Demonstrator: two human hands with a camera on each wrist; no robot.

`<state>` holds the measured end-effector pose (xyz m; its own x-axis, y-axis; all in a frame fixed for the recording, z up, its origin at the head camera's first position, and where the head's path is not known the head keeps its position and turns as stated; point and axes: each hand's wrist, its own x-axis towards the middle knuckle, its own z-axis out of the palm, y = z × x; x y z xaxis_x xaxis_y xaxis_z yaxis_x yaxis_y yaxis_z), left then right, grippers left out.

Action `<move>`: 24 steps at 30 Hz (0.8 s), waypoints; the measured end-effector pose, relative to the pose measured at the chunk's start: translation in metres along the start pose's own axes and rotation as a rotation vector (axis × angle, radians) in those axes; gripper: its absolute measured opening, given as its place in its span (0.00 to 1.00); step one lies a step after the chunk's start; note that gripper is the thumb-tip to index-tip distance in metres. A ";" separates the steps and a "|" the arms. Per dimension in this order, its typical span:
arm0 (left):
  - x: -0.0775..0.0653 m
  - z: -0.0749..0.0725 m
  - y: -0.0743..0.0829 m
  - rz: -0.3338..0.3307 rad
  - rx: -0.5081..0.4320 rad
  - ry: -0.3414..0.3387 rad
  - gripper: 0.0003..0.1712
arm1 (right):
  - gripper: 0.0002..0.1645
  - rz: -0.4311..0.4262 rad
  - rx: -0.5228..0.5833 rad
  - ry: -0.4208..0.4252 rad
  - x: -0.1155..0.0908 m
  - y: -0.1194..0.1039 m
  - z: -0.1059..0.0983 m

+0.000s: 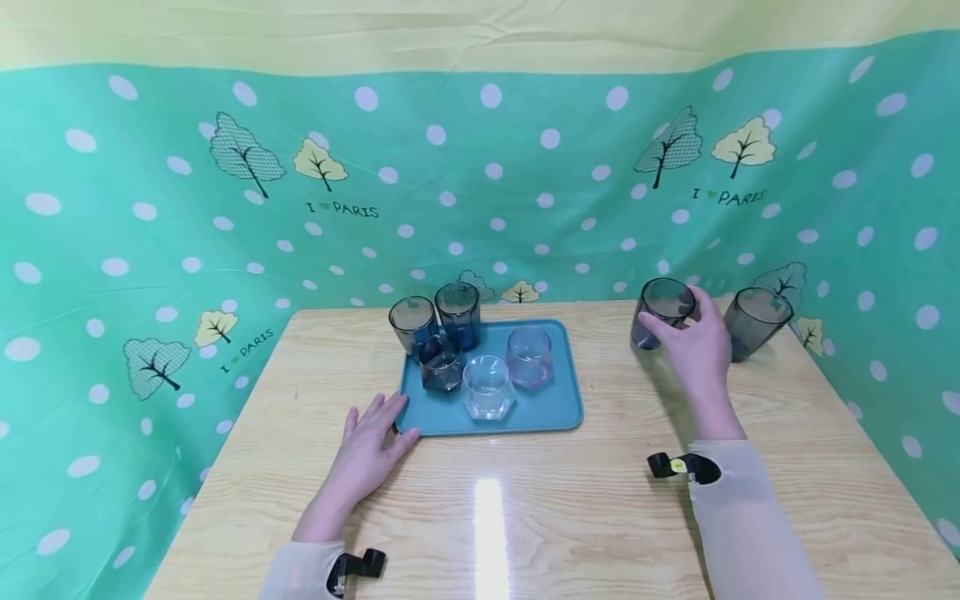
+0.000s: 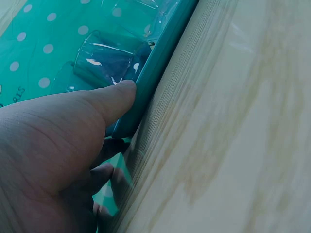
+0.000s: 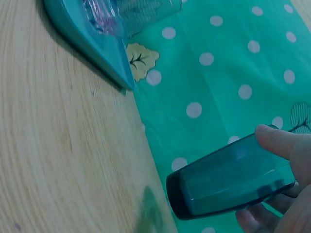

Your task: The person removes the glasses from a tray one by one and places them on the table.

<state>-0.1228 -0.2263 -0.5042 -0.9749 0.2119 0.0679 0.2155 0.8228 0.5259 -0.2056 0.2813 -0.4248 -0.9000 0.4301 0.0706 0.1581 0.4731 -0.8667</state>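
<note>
My right hand (image 1: 701,346) holds a tall dark glass (image 1: 660,310) near its top, thumb on one side and fingers curled round the other. The glass is right of the blue tray (image 1: 558,408), well apart from it. I can't tell if its bottom touches the worktop (image 1: 592,517). It looks smooth, so a loose hold might let it slip. A second dark glass (image 1: 756,325) stands just beside my hand, and a bump could tip it. My left hand (image 1: 367,454), fingers spread, touches the tray's corner; pushing hard might make the clear glass (image 1: 487,390) there slide.
</note>
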 end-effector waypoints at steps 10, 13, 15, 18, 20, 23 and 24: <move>0.001 -0.001 0.002 -0.006 0.005 -0.005 0.41 | 0.65 0.069 -0.057 0.012 0.011 0.017 -0.014; 0.000 -0.001 0.002 -0.005 0.004 -0.003 0.40 | 0.64 0.081 -0.058 0.020 0.011 0.019 -0.018; 0.000 -0.001 0.002 -0.003 0.005 -0.002 0.40 | 0.63 0.086 -0.066 0.025 0.012 0.020 -0.020; 0.000 -0.001 0.003 -0.003 0.008 0.002 0.40 | 0.62 0.092 -0.076 0.029 0.012 0.022 -0.023; -0.001 -0.001 0.003 -0.003 0.010 0.004 0.40 | 0.63 0.096 -0.080 0.027 0.012 0.023 -0.024; -0.001 -0.001 0.003 -0.006 0.012 0.003 0.40 | 0.65 0.102 -0.077 0.027 0.012 0.025 -0.025; -0.001 -0.001 0.003 -0.006 0.012 0.002 0.40 | 0.65 0.104 -0.073 0.030 0.012 0.026 -0.025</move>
<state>-0.1218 -0.2248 -0.5022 -0.9763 0.2058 0.0663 0.2101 0.8305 0.5159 -0.2020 0.3180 -0.4344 -0.8647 0.5022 -0.0016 0.2799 0.4792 -0.8318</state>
